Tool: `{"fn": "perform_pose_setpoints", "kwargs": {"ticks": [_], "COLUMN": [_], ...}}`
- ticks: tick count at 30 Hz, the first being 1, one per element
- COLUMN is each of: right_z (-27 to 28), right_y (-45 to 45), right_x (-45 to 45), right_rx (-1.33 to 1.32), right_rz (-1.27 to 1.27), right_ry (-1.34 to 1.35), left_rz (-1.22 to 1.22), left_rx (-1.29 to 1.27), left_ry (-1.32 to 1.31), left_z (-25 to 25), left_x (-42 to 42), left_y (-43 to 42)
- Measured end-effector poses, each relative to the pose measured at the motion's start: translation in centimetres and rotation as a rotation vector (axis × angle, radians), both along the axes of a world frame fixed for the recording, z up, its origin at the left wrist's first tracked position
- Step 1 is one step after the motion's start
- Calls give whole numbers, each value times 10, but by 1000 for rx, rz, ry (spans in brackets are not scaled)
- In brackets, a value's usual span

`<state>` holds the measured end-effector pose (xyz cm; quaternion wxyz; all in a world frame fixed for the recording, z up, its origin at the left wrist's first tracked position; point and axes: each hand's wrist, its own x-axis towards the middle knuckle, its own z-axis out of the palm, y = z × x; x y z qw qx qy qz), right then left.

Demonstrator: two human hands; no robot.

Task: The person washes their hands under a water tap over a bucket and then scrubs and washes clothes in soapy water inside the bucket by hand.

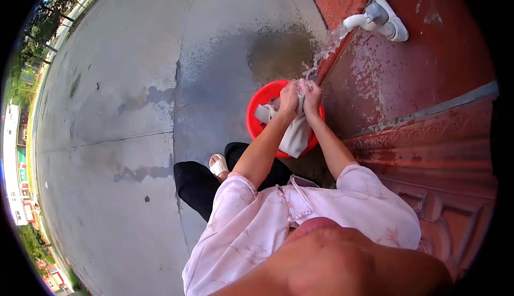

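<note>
Over a red bucket, my left hand and my right hand are close together, both closed on a wet, pale beige cloth. The cloth hangs down from between them into the bucket. Running water falls from a white tap with a grey handle and splashes at my fingertips. More light fabric lies in the bucket beside my left hand. The exact kind of garment or cloth does not show, and my fingers partly hide the gripped part.
A dark red wall with moulded ledges stands close on the right. Wet concrete and a brownish puddle lie around the bucket. My foot in a white sandal is at its near left. Trees and buildings are far left.
</note>
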<state>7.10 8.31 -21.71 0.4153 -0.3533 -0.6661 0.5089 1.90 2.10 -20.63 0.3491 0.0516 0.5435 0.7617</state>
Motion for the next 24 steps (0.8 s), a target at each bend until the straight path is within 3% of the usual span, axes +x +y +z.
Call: {"fn": "perform_pose_setpoints", "kwargs": {"ticks": [2,3,4,6,7,8,9,10,11,12,13,14,15,16,18,19,20,22,23,24], "right_z": [17,14,11,-3,-7,-17,13,29,12,1,-8,-19,-34,-25,10,-8,-6,-66,-74,-101], "right_y": [-51,-49,-46,-2,-4,-22,-50,-71,-68,-55,-32,-15,-11,-34,-75,-71,-57,2,16,23], "right_x": [11,8,6,-9,-11,-3,3,12,5,3,-2,-6,-12,-8,-1,-1,-9,-16,-9,-8], "right_rx": [161,266,370,-77,-61,-71,83,216,394,391,179,-34,26,19,261,410,164,-117,-745,-836], "right_rz": [233,199,158,-44,60,60,139,214,199,199,114,33,114,119,200,183,174,146,241,307], "right_ry": [20,-31,-82,-216,-7,-4,-43,-102,-192,-191,-287,-381,-220,-214,-85,-209,-199,-213,-58,179], "left_rz": [-78,-113,-108,-9,-19,-18,-184,-284,-304,-205,-77,-21,-48,-44,-431,-612,-364,-34,-27,107], "left_rx": [-152,-478,-484,-141,-75,-85,-445,-611,-636,-453,-253,-182,-158,-166,-892,-1018,-754,-145,-173,-197], "left_ry": [-35,153,151,-36,-6,-2,482,678,639,266,-80,-132,58,64,1007,1153,1217,-287,-329,-347], "left_z": [-66,-56,-44,-32,-30,-30,-35,-46,-50,-50,-41,-43,-58,-69,-67,-62,-64,-23,-8,4], "left_x": [-34,-35,-23,6,6,3,-14,-20,-22,-15,1,6,-1,-9,-36,-34,-29,-12,-14,-20], "left_y": [2,-7,-11,-12,-11,-24,-25,-30,-32,-31,-31,-30,-25,-34,-36,-38,-50,-47,-48,-49]}}
